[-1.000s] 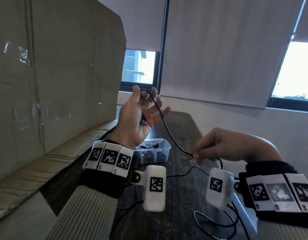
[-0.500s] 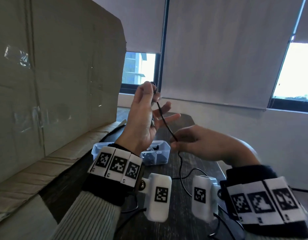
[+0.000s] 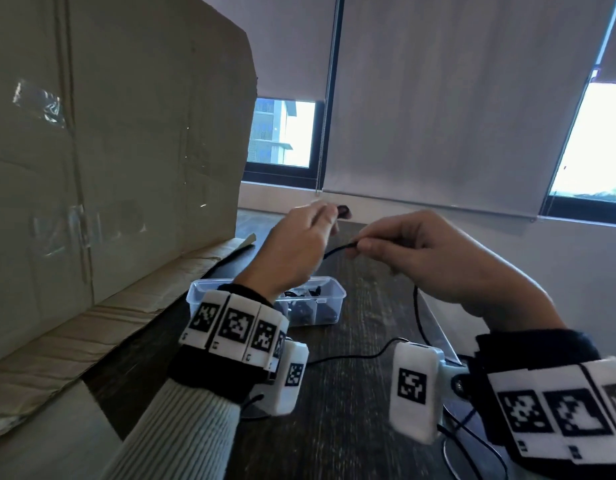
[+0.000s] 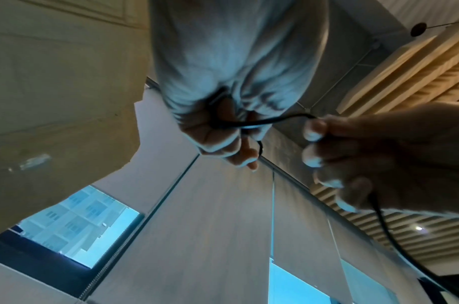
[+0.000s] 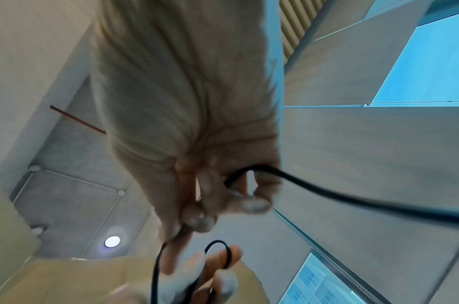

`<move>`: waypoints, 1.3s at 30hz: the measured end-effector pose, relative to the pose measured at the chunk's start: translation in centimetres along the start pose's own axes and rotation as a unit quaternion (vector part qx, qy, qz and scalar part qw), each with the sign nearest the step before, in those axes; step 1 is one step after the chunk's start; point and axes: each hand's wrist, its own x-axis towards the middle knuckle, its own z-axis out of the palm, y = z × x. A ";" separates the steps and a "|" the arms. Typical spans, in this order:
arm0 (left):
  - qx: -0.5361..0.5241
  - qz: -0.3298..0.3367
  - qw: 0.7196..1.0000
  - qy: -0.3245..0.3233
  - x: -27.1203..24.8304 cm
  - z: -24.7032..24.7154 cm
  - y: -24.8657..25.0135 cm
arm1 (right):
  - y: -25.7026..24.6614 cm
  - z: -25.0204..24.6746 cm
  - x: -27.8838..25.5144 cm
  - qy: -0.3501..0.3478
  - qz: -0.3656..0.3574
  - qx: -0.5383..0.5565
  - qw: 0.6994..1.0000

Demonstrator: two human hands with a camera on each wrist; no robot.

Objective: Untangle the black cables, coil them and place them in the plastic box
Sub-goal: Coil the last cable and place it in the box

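A thin black cable (image 3: pixel 334 251) runs between both raised hands above the dark table. My left hand (image 3: pixel 301 244) has its fingers curled round small loops of it (image 4: pixel 218 121), a bit of cable (image 3: pixel 343 211) showing past the fingertips. My right hand (image 3: pixel 400 244) pinches the cable (image 5: pixel 301 185) close to the left hand. From the right hand the cable (image 3: pixel 417 317) hangs down and trails across the table. The clear plastic box (image 3: pixel 329 297) stands on the table behind the left wrist, with dark cables inside.
A large cardboard sheet (image 3: pixel 109 150) leans along the left side of the table (image 3: pixel 334 427). More cable loops (image 3: pixel 472 445) lie at the lower right near the table edge. Windows with drawn blinds (image 3: pixel 455 98) are behind.
The left hand has dropped and closed its fingers over the cable loops. The right hand rose and moved left until it is close beside the left hand.
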 end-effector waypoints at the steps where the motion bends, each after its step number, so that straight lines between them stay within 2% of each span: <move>1: 0.026 0.002 0.999 -0.020 0.0 0.2 -0.1 | -0.1 0.2 0.1 0.035 -0.014 0.002 0.999; 3: 0.017 -0.005 0.998 -0.053 -0.1 0.5 0.0 | -0.2 0.4 0.3 0.100 -0.040 0.025 0.994; 5: -0.059 -0.027 0.994 -0.082 -0.3 0.7 0.7 | 0.3 0.6 0.6 0.156 -0.052 0.053 0.985; 8: -0.158 -0.055 0.979 -0.117 -0.8 0.4 1.6 | 1.3 1.0 1.2 0.214 -0.036 0.047 0.975; 11: -0.165 -0.035 0.974 -0.153 -0.8 0.0 1.3 | 1.9 1.0 1.4 0.253 -0.012 0.090 0.963; 13: -0.205 -0.035 0.967 -0.150 -0.7 -0.3 0.9 | 2.0 0.8 1.3 0.264 0.006 0.128 0.956; 15: -0.253 -0.047 0.959 -0.115 -0.3 -0.2 0.8 | 2.0 0.6 1.1 0.264 0.019 0.166 0.950; 21: -0.338 -0.078 0.931 0.111 0.7 0.0 1.0 | 1.7 0.9 1.0 0.201 0.062 0.175 0.962; 24: -0.314 -0.092 0.928 0.179 0.9 -0.2 0.4 | 1.4 1.5 1.1 0.154 0.066 0.150 0.974; 28: -0.385 -0.124 0.891 0.204 1.2 -0.3 0.4 | 1.4 2.5 1.4 0.075 0.068 0.092 0.991; 32: -0.530 -0.145 0.814 0.188 1.0 -0.6 1.2 | 1.3 3.2 1.5 -0.003 0.053 0.043 0.998; 33: -0.544 -0.149 0.804 0.188 1.1 -0.7 1.2 | 1.3 3.3 1.4 -0.022 0.051 0.046 0.997; 34: -0.541 -0.152 0.806 0.190 1.1 -0.7 1.1 | 1.2 3.3 1.3 -0.046 0.049 0.046 0.997; 35: -0.518 -0.150 0.820 0.191 1.1 -0.6 0.9 | 1.0 3.2 1.1 -0.070 0.047 0.038 0.996; 37: -0.436 -0.130 0.870 0.189 1.2 -0.4 0.4 | 0.7 3.0 0.9 -0.103 0.041 0.009 0.994; 39: -0.345 -0.088 0.919 0.168 0.9 -0.3 0.2 | 0.5 2.4 0.8 -0.101 0.038 -0.006 0.994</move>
